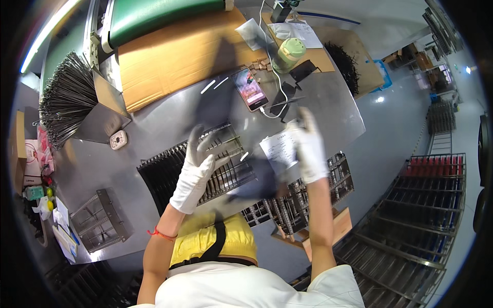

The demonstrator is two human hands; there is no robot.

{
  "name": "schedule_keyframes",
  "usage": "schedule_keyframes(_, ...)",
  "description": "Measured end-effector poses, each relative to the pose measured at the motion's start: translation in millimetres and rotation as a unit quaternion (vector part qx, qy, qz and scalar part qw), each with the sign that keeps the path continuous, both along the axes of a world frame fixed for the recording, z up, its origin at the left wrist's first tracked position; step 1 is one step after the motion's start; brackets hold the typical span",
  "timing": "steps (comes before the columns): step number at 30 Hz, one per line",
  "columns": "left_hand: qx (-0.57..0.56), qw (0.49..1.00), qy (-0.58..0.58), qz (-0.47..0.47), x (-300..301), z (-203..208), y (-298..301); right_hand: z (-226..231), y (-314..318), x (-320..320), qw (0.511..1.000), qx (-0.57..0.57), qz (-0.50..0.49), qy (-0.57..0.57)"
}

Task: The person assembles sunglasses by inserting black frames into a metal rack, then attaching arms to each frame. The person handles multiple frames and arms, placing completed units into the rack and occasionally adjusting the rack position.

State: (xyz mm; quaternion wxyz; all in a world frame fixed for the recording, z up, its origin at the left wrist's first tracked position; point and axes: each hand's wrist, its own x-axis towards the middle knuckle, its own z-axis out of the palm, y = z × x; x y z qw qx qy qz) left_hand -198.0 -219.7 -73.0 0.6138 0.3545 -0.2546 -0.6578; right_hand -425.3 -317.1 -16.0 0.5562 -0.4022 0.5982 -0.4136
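Note:
My left hand [194,174], in a white glove, is over a metal rack [233,138] that holds a row of black strips [169,169]. Its fingers are spread, with nothing visible between them. Also gloved in white, my right hand [309,151] is smeared by motion beside a printed sheet of paper [279,150]. Whether it grips anything does not show. Flat black pieces [283,97] lie just beyond it, next to a phone [250,90] with a white cable. Dark blurred shapes cross the table and hide part of it.
A green conveyor belt [164,20] and a cardboard sheet [174,56] lie at the back. Thin dark rods [69,97] fill a metal holder at left. A green cup [289,54] stands behind the phone. Another rack [100,220] sits front left; stacked racks [411,220] stand right.

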Motion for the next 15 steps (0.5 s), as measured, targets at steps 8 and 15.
schedule_keyframes(8, -0.161, 0.889, -0.408, 0.133, 10, -2, -11, -59, 47, 100, 0.644, -0.456, 0.268, 0.552)
schedule_keyframes(15, -0.1, 0.96, 0.224, 0.131, 94, 63, 27, -71, 5, 29, 0.823, -0.035, 0.484, 0.295)
